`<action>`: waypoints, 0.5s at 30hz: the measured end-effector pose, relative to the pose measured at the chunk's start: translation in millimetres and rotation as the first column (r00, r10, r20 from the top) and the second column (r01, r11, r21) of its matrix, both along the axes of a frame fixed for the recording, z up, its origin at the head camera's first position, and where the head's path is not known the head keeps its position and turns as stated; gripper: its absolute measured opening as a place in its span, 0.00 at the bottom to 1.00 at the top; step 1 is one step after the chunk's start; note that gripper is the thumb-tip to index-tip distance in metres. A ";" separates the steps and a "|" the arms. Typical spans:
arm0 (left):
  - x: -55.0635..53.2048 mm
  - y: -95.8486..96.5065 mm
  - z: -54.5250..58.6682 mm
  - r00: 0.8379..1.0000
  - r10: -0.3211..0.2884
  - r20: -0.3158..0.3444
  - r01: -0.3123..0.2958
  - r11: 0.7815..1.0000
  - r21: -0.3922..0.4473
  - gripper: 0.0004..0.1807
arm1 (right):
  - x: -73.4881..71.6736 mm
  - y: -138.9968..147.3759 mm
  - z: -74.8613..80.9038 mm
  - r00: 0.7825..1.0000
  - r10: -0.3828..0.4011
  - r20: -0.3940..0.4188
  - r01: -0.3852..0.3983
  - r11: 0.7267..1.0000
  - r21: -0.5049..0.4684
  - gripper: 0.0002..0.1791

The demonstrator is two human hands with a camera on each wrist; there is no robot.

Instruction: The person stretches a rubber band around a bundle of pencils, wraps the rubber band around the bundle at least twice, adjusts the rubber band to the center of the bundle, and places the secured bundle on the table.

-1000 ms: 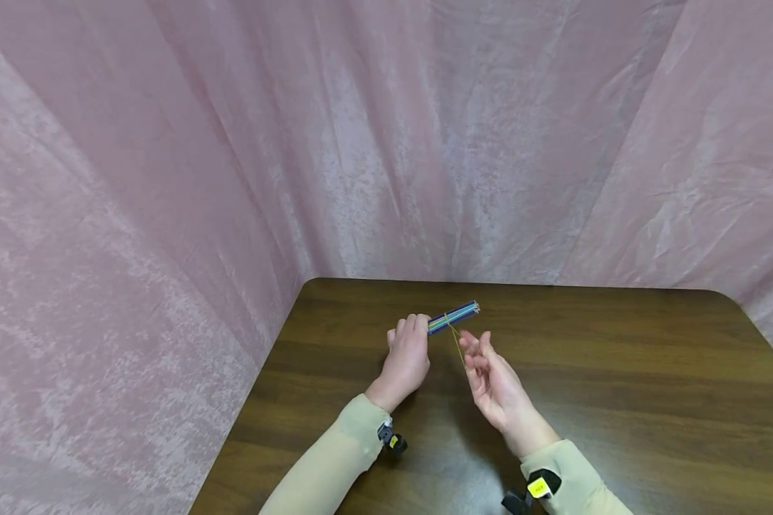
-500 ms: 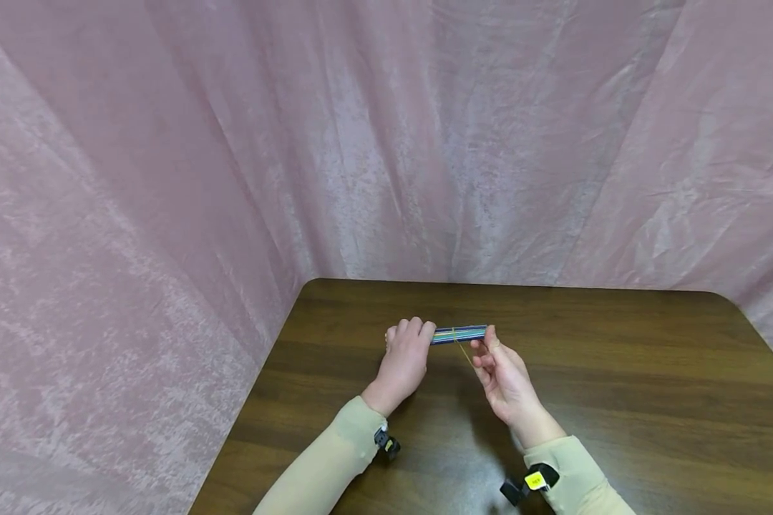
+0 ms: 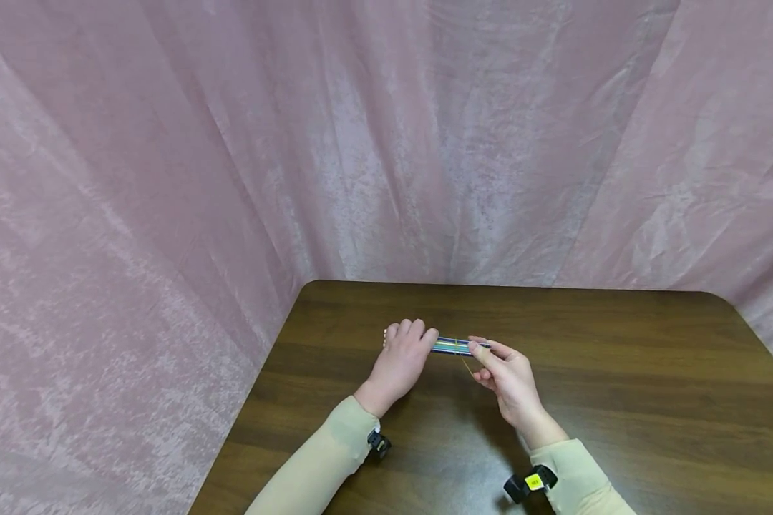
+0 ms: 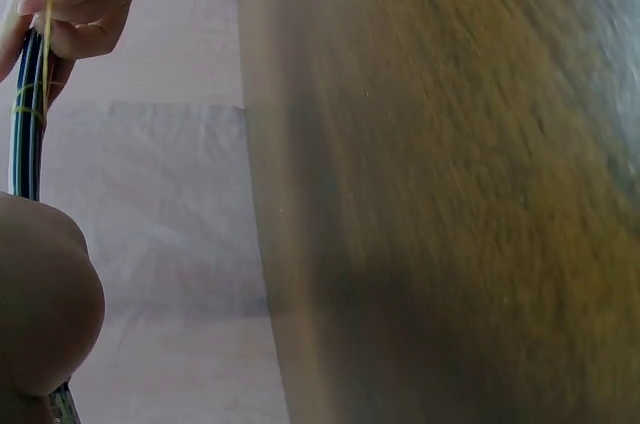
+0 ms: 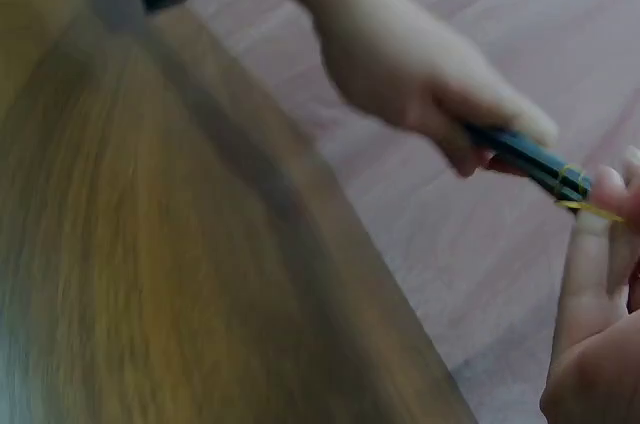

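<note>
A bundle of slim blue, white and teal pencils is held level above the table between both hands. My left hand grips its left part, with pale ends showing past the fingers. At the right end, my right hand pinches the bundle between thumb and fingers. A thin yellow rubber band is wound round the middle of the bundle in the left wrist view. One strand of it stretches to the right hand's fingers, which the right wrist view also shows. The left palm hides much of the pencils.
The brown wooden table spreads under both hands, its far edge close to a pink velvety curtain. Black wrist cameras sit on both sleeves, the right camera low over the tabletop.
The bundle has swung from slanting up to the right to nearly level, and sits slightly lower. My right hand has gone from pulling the band to also pinching the bundle's right end.
</note>
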State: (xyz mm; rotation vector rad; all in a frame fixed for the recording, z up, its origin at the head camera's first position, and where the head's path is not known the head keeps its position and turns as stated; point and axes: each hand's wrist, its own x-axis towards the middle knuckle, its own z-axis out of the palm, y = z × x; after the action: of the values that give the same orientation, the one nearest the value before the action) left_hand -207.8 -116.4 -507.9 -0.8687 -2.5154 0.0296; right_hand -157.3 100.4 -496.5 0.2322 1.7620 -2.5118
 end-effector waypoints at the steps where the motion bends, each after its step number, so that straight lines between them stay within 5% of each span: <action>1: 0.4 0.3 0.1 1.000 -0.012 -0.019 0.012 1.000 -0.011 0.08 | -0.3 0.0 -0.8 1.000 0.013 -0.006 -0.012 0.999 0.045 0.11; 6: 3.2 3.3 -0.6 0.996 -0.037 -0.079 0.030 0.996 -0.087 0.06 | -1.4 -0.6 -3.0 0.997 0.061 -0.049 -0.047 0.970 0.240 0.23; 15: 7.2 12.1 -2.2 0.996 -0.010 -0.093 -0.001 0.994 -0.112 0.04 | -7.4 5.8 -4.0 0.983 0.142 -0.119 -0.089 0.925 0.368 0.20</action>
State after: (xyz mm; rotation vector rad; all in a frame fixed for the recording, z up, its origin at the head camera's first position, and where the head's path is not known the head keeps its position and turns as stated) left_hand -200.6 -104.3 -510.1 -0.8958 -2.4437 0.2074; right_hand -164.8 106.2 -500.5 -0.0395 2.2170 -2.1550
